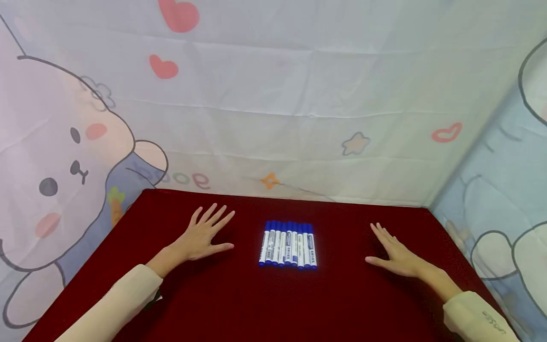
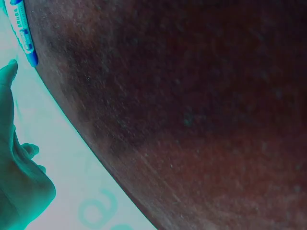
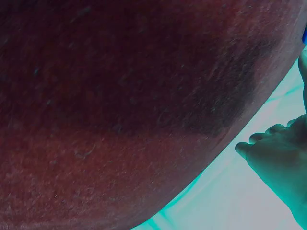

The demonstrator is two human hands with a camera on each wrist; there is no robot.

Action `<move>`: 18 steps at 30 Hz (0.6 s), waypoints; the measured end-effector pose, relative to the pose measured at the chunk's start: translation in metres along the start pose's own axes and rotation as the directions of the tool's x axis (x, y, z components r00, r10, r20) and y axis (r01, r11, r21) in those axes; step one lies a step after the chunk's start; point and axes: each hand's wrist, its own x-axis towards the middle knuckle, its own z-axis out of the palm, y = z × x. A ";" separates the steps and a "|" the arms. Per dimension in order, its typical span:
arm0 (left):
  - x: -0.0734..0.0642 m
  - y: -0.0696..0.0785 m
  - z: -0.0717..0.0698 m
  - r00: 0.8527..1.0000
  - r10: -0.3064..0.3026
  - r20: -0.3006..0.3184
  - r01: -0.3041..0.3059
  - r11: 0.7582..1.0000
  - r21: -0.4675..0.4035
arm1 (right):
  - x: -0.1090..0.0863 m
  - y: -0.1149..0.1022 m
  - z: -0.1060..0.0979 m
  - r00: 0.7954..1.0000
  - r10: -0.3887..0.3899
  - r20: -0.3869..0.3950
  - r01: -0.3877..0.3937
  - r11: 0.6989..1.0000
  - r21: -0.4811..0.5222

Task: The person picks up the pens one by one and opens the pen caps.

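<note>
Several white markers (image 1: 288,246) with blue caps lie side by side in a row on the dark red tabletop, caps toward the back. To their left, my left hand (image 1: 201,237) is held with its fingers spread and straight, holding nothing. My right hand (image 1: 397,256) is farther off on the other side, its fingers extended and its thumb pointing toward the markers. In the left wrist view, one marker (image 2: 23,33) shows at the upper left, above the left thumb. The right wrist view catches the right hand (image 3: 280,153) at its edge, also without anything in it.
A dark red cloth (image 1: 273,304) covers the table. Behind it hangs a pale curtain (image 1: 265,85) printed with hearts, a star and a cartoon bear; another printed curtain (image 1: 504,190) stands along the right. A small dark object (image 1: 153,300) is partly hidden by the left sleeve.
</note>
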 end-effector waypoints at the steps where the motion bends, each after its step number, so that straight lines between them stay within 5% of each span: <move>1: 0.001 0.001 0.001 1.000 -0.004 0.007 0.004 1.000 -0.010 | 0.000 -0.001 0.000 1.000 -0.001 0.003 0.001 1.000 0.022; 11: 0.005 0.009 0.001 0.999 -0.023 0.040 0.035 0.949 -0.312 | 0.006 -0.009 0.000 0.998 0.036 0.053 -0.042 0.993 0.110; 14: 0.005 0.009 -0.001 0.998 -0.030 0.057 0.050 0.918 -0.393 | 0.011 -0.013 0.002 0.997 0.045 0.057 -0.053 0.989 0.141; 18: 0.007 0.012 -0.003 0.992 -0.037 0.120 0.095 0.846 -0.524 | 0.014 -0.018 0.003 0.995 0.065 0.073 -0.077 0.984 0.163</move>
